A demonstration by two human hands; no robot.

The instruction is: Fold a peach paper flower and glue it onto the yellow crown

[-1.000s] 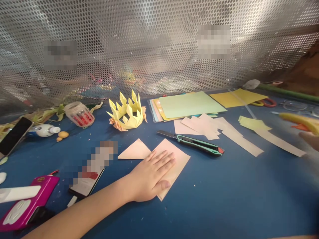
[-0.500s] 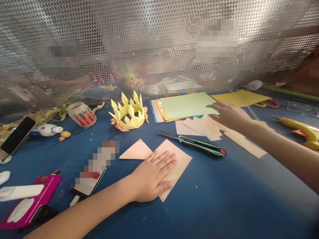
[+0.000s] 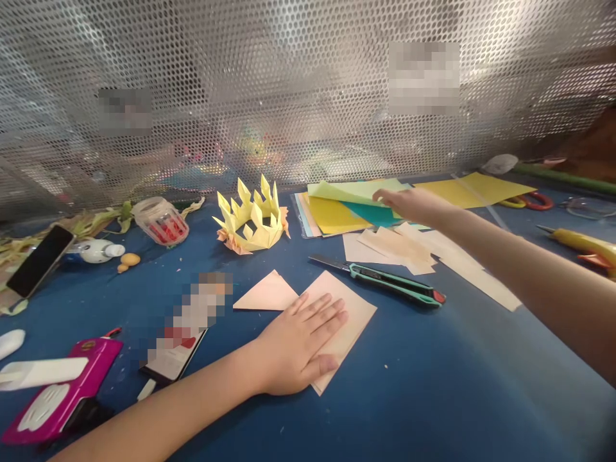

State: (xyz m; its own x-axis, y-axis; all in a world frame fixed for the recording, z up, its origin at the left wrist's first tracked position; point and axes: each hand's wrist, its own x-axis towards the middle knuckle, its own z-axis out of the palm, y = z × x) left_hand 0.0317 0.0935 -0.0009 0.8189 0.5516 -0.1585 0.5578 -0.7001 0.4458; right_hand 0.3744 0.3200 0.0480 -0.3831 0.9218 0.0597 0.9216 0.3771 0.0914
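My left hand (image 3: 308, 340) lies flat, fingers spread, on square sheets of pale pink paper (image 3: 353, 314). A pale pink paper triangle (image 3: 267, 292) sits just left of them. My right hand (image 3: 402, 200) grips the front edge of a light green sheet of paper (image 3: 346, 190) and lifts it, so the sheet curls. Beneath it show a yellow sheet (image 3: 332, 216) and a teal sheet (image 3: 368, 213). Between my hands lies a green-and-black utility knife (image 3: 397, 283) with its blade out to the left. Pale paper offcuts (image 3: 385, 247) lie behind the knife.
A yellow paper crown (image 3: 255, 221) stands at the back, left of the paper stack. A plastic jar (image 3: 161, 221), phones (image 3: 41, 260) and a magenta pouch (image 3: 67, 391) are at left. At right lie a yellow glue gun (image 3: 584, 244) and red-and-yellow-handled scissors (image 3: 536, 201). Perforated metal rises behind.
My right hand has taken hold of the light green sheet and raised its front edge, uncovering yellow and teal sheets. My left hand stays flat on the pink paper.
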